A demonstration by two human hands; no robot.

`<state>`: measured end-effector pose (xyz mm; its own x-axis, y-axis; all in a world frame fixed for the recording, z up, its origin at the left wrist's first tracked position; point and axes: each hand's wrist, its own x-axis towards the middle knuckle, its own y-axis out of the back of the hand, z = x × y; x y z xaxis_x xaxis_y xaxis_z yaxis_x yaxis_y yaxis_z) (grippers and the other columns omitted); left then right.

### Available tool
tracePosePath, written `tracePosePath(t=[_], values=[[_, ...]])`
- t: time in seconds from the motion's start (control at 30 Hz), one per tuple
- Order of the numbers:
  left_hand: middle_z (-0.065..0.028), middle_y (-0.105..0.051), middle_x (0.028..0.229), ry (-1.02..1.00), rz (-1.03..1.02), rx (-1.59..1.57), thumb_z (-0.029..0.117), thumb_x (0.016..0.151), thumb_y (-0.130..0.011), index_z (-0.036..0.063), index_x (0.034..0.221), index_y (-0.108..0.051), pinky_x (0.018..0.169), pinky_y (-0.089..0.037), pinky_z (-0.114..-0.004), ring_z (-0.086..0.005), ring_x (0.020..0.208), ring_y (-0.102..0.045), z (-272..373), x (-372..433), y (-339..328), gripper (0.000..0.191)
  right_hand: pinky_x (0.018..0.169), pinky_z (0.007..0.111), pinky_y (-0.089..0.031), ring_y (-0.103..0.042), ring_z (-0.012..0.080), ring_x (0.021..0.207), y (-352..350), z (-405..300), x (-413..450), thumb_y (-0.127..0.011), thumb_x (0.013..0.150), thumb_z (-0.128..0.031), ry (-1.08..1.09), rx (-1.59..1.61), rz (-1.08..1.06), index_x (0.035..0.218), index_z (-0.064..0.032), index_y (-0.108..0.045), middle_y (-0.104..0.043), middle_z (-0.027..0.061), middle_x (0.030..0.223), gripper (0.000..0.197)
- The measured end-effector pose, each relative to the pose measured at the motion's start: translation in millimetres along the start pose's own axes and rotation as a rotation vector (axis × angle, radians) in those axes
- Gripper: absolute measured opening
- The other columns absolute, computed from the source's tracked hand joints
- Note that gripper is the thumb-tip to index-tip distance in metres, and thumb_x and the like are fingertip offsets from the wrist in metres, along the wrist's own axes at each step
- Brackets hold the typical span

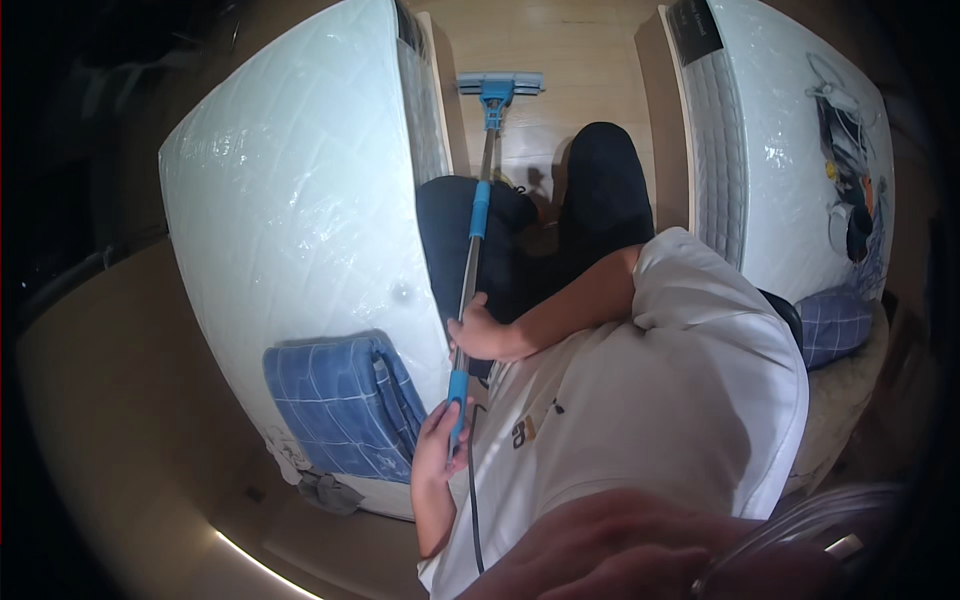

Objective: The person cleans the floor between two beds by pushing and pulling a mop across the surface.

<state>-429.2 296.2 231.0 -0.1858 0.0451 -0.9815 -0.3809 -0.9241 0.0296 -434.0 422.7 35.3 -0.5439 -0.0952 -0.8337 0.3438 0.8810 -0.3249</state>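
A sponge mop with a blue and white head (499, 84) rests on the light wood-look floor (555, 45) ahead of me, its pole (470, 274) slanting back toward my body. My left hand (442, 439) is wrapped around the blue grip (457, 388) at the pole's near end. Higher up, my right hand (482, 330) grasps the bare metal part of the pole. A blue sleeve (478, 210) joins the pole's sections near my left leg. My dark-trousered legs are between two beds.
Plastic-wrapped mattresses (300, 187) (787, 172) flank me on bed frames. On the left one lies a folded blue checked quilt (322, 409), with a grey cloth (330, 493) nearby. Cables (836, 94) and assorted items lie on the right one, near a blue checked pillow (834, 330). A thin cord (473, 487) hangs before my shirt.
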Motion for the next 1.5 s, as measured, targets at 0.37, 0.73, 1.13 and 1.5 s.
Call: tracePosePath(t=[0.37,0.73,1.13,1.5], values=[[0.0051,-0.048,0.061,-0.130,-0.545,-0.262,0.039,0.097,-0.057,0.0126,0.107,-0.059,0.034,-0.029,-0.020,-0.0068,0.039,-0.040,154.8,169.9,-121.2,0.028,0.052,0.041,-0.052,-0.065,0.0269,0.058,166.2,-178.1,129.3,-0.056,0.085,-0.009,0.347,0.098,0.304,0.075,0.0059,-0.057,-0.064,0.0184,0.067,0.018],[0.0012,-0.046,0.068,-0.114,-0.661,-0.315,0.036,0.100,-0.053,0.0085,0.100,-0.051,0.039,-0.028,-0.022,-0.0082,0.046,-0.035,205.0,211.9,-164.4,0.028,0.036,0.030,-0.033,-0.044,0.0133,0.041,242.3,-255.4,164.3,-0.051,0.098,-0.028,0.166,-0.195,0.209,0.078,-0.0038,-0.052,-0.055,0.0070,0.061,0.031],[-0.0016,-0.047,0.065,0.113,-0.163,0.169,0.036,0.102,-0.050,0.0061,0.119,-0.053,0.032,-0.028,-0.025,-0.0098,0.037,-0.037,26.6,-75.3,35.5,0.035,0.056,0.037,-0.049,-0.052,0.0209,0.059,32.5,-25.4,40.8,-0.041,0.103,-0.024,-0.172,0.812,0.074,0.095,-0.0057,-0.044,-0.048,0.0091,0.074,0.021],[-0.0029,-0.045,0.059,-0.070,-0.438,0.208,0.047,0.103,-0.038,0.0079,0.119,-0.045,0.027,-0.026,-0.028,-0.0134,0.032,-0.036,128.3,72.6,-119.3,0.043,0.050,0.042,-0.049,-0.060,0.0276,0.056,278.2,-102.4,253.4,-0.053,0.088,-0.009,1.051,-0.671,0.278,0.075,-0.0045,-0.062,-0.061,0.0146,0.066,0.017]])
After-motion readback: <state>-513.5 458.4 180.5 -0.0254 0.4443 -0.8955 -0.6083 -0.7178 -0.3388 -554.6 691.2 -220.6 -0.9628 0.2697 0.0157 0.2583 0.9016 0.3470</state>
